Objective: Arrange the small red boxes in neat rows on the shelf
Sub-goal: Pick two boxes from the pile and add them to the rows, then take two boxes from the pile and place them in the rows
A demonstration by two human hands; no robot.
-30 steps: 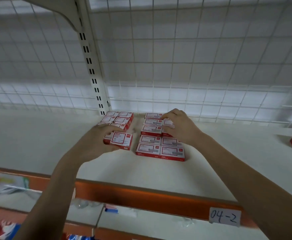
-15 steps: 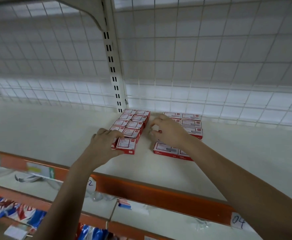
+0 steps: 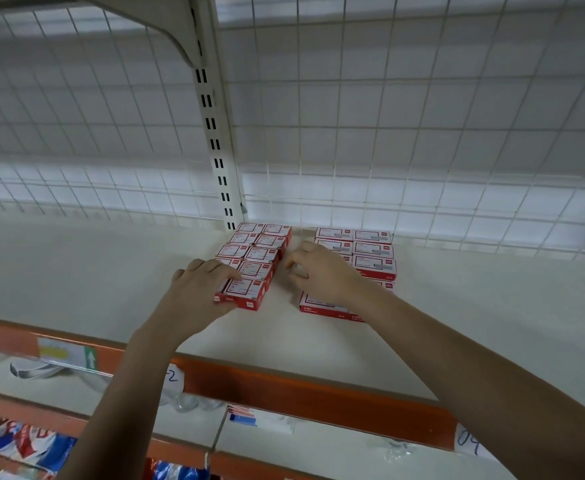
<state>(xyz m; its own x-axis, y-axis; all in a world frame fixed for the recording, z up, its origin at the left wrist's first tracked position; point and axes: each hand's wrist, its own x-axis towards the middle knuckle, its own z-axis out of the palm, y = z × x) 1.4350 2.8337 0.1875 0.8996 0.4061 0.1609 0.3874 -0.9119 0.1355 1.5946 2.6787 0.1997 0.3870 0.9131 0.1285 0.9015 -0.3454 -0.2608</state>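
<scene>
Head view. Two blocks of small red boxes lay flat on the white shelf (image 3: 76, 271), against the wire-grid back. The left block (image 3: 254, 258), two boxes wide, ran slightly askew toward the slotted upright (image 3: 214, 133); the right block (image 3: 370, 251) lay squarer, a bare gap between them.

Left hand (image 3: 197, 292) rested on the left block's front corner, fingers laid over the front box (image 3: 246, 294), thumb hidden; whether it gripped or only pressed, cannot tell. Right hand (image 3: 322, 275) sat at the right block's inner edge, fingers loosely curled over the gap, nothing visibly pinched. Both blocks' long axes ran front to back, away from the hands.

Against half a second earlier: both hands kept their stations and the blocks looked unmoved; against a second earlier, the right hand had shifted from the block's top rear to its inner edge.

Judgement: next move squares the left block, left hand nearer.
</scene>
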